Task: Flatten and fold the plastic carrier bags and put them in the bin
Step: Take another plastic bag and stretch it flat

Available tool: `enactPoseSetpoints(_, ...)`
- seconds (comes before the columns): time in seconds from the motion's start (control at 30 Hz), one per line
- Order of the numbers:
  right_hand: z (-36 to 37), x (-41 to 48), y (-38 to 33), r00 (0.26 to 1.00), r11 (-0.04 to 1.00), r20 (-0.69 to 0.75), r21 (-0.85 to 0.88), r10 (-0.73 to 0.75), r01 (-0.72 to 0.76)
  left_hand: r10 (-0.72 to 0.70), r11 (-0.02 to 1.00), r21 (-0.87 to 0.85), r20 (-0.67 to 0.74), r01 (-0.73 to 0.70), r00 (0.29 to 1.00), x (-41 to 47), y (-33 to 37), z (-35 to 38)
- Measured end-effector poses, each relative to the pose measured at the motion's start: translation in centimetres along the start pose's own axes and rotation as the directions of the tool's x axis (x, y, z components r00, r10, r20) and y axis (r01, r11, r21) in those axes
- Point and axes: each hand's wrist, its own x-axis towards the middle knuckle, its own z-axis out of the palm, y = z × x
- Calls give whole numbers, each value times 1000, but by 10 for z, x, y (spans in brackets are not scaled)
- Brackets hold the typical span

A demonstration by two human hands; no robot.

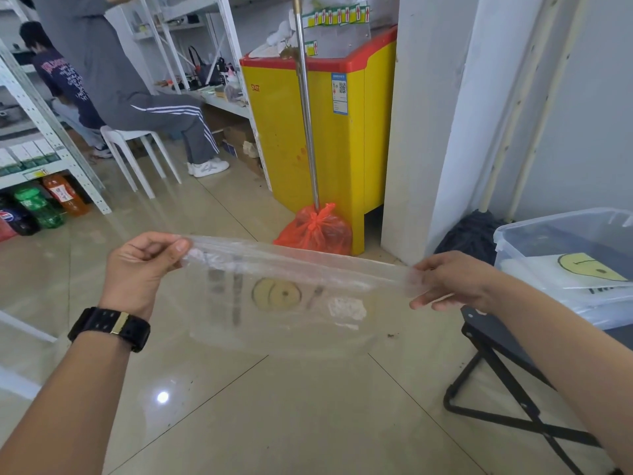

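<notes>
Our grip pinches both ends: left hand and right hand hold the clear, yellow-printed plastic carrier bag stretched in mid-air over the glossy tiled floor. We judge flattening underway; next comes folding it, then the translucent plastic bin at right.

There is one view, from a wide-angle camera worn on the person's head; it faces forward and down toward the tiled floor. It is near to the hands: the left hand sits at middle left, the right hand at middle right, and the clear bag they hold fills the centre. The upper part of the frame reaches far into the room, to the shelves at upper left.
</notes>
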Motion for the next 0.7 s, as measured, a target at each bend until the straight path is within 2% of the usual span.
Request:
enactPoseSetpoints(0.17, -11, 4, 2, 998, 967, -8, 246, 67, -62, -1, 999, -39, -8, 1, 1000, 1, 0, -2)
enactPoseSetpoints(0.23, -9, 4, 3, 997, 972, -3, 224, 74, -71, -2, 999, -41, -27, 1, 1000, -1, 2, 1)
enactPoseSetpoints(0.27, -7, 2, 1, 999, 989, -26, 143, 47, -43, -1, 999, -36, -38, 0, 999, -1, 3, 4)
enactPoseSetpoints(0.3, -2, -1, -2, 996, 1000, -85, -13, -14, 13, 5, 1000, -14, -39, -5, 999, -2, 4, 9)
enactPoseSetpoints(0.37, 15, -11, -10, 937, 937, -220, -283, -272, 206, 23, 998, 64, 23, -25, 999, -8, 10, 27)
enactPoseSetpoints(0.4, 29, -19, -17, 882, 889, -234, -320, -410, 329, 31, 995, 90, 80, -38, 996, -12, 13, 40)
enactPoseSetpoints(0.47, 62, -38, -27, 789, 778, -134, -326, -600, 537, 46, 992, 101, 216, -69, 975, -24, 19, 70)
enactPoseSetpoints(0.57, 105, -43, -27, 724, 677, 56, -311, -687, 667, 49, 990, 102, 414, -100, 909, -44, 22, 113)
enactPoseSetpoints(0.63, 119, -34, -21, 683, 631, 92, -309, -725, 712, 31, 988, 118, 492, -102, 870, -54, 19, 132)
enactPoseSetpoints(0.7, 117, -22, -14, 693, 626, 101, -354, -713, 695, 27, 988, 117, 501, -99, 865, -53, 18, 139)
